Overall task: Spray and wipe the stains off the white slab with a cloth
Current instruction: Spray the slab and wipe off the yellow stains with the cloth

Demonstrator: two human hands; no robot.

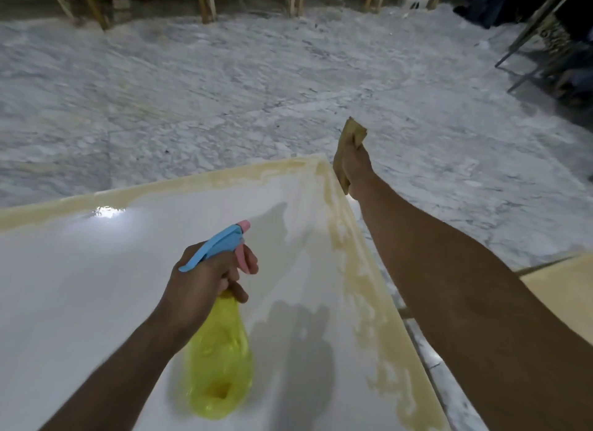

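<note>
L hand [205, 270] grips spray bottle [221, 350]; R hand [356, 167] clutches cloth [351, 135].

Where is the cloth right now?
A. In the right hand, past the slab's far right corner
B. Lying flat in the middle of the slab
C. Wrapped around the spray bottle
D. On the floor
A: the right hand grips the brownish cloth just beyond the white slab's far right corner, while the left hand holds the yellow spray bottle.
</note>
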